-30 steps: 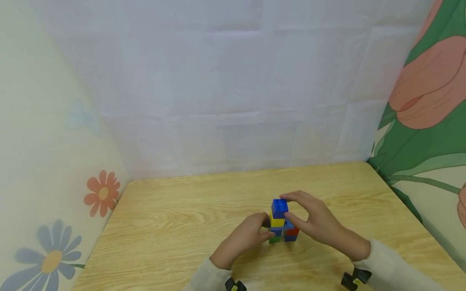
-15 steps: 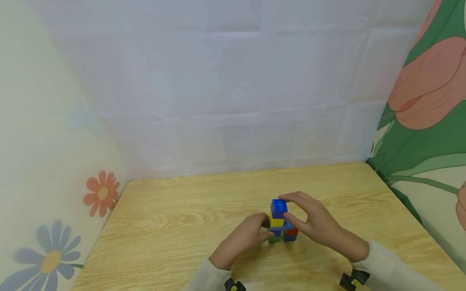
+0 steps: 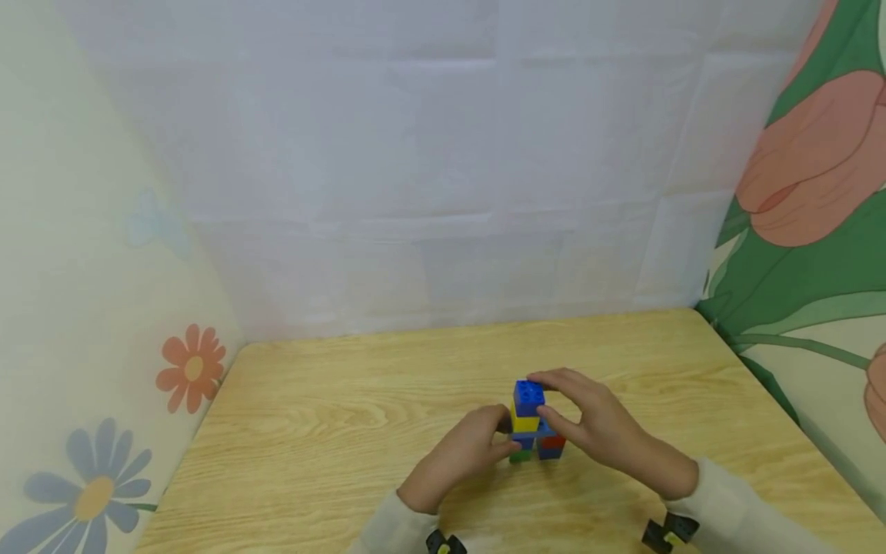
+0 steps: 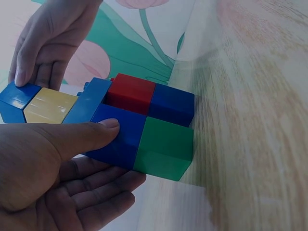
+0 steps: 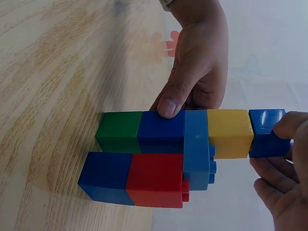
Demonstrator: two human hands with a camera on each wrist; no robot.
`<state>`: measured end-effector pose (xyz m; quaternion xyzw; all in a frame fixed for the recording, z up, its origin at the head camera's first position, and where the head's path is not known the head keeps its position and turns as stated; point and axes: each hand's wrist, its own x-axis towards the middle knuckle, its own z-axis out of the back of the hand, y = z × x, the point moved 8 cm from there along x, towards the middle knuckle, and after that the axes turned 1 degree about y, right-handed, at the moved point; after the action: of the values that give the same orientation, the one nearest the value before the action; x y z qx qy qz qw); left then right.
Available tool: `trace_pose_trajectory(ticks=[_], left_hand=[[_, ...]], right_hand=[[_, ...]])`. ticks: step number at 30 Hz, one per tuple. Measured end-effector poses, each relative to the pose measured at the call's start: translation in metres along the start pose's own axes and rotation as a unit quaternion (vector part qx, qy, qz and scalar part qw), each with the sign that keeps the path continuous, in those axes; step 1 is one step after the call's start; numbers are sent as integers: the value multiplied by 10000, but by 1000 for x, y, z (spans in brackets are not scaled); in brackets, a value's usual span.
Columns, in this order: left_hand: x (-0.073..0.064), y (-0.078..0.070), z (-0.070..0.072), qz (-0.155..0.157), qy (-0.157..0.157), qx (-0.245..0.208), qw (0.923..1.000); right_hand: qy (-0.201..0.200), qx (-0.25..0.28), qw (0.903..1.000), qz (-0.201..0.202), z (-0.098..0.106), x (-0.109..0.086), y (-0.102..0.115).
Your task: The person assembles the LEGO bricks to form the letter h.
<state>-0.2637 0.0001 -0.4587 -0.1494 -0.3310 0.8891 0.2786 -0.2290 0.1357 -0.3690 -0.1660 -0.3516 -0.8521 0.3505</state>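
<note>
A small toy-brick structure stands on the wooden table (image 3: 332, 431). Its left column has a green brick (image 4: 164, 147) at the bottom and a blue brick (image 4: 122, 137) above. Beside it, a red brick (image 5: 156, 180) sits on a dark blue brick (image 5: 106, 177). A longer blue brick (image 5: 196, 144) bridges both columns, with a yellow brick (image 5: 230, 134) on its left end. The top blue brick (image 3: 529, 396) meets the yellow one, a thin seam showing between them. My right hand (image 3: 609, 423) pinches that top brick. My left hand (image 3: 464, 450) grips the left column, thumb on its blue brick.
A white sheet (image 3: 415, 169) hangs behind the table's far edge. Walls with painted flowers flank both sides, including a red flower (image 3: 192, 368) at left. Each wrist carries a black strap-on device (image 3: 670, 531).
Both hands keep their hold on the bricks. The right hand and top brick shift very slightly left in the head view, along with the whole scene.
</note>
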Motion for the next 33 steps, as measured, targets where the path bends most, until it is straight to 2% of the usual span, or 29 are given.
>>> trace_pose_trajectory(ticks=[19,33], left_hand=[[0,-1,-1,-32,2,42,10000],[0,0,-1,-13,17,57,10000]], right_hand=[[27,61,10000,19,0,1,0],[-17,36,9997,221,1,2,3]])
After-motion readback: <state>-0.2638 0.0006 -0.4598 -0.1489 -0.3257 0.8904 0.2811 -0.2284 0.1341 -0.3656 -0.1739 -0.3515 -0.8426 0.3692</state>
